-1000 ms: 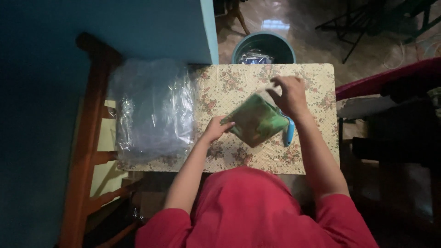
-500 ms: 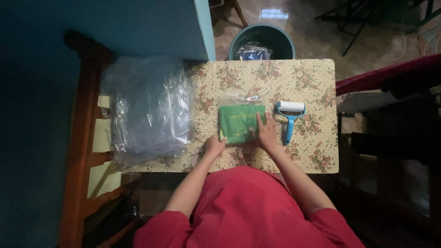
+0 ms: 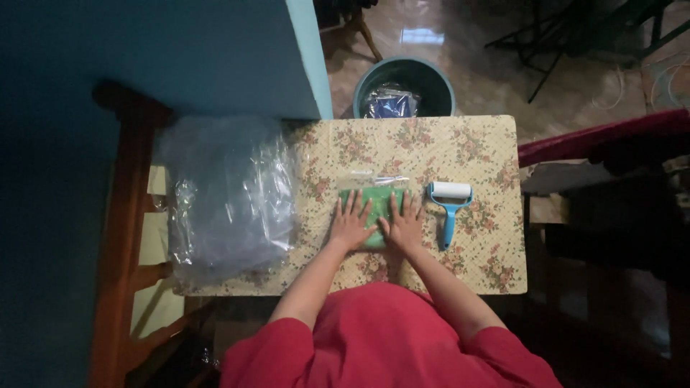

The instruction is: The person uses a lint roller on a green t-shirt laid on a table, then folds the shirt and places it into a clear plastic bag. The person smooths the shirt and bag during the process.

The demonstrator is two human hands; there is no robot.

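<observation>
Both my hands now press flat on the green packet (image 3: 375,201) at frame centre, fingers spread: left hand (image 3: 350,224), right hand (image 3: 405,224). A second ago I held it tilted off the floral table (image 3: 474,147); it has come down flat, so I judge smoothing has begun. Just right lies the blue lint roller (image 3: 450,202), untouched.
</observation>
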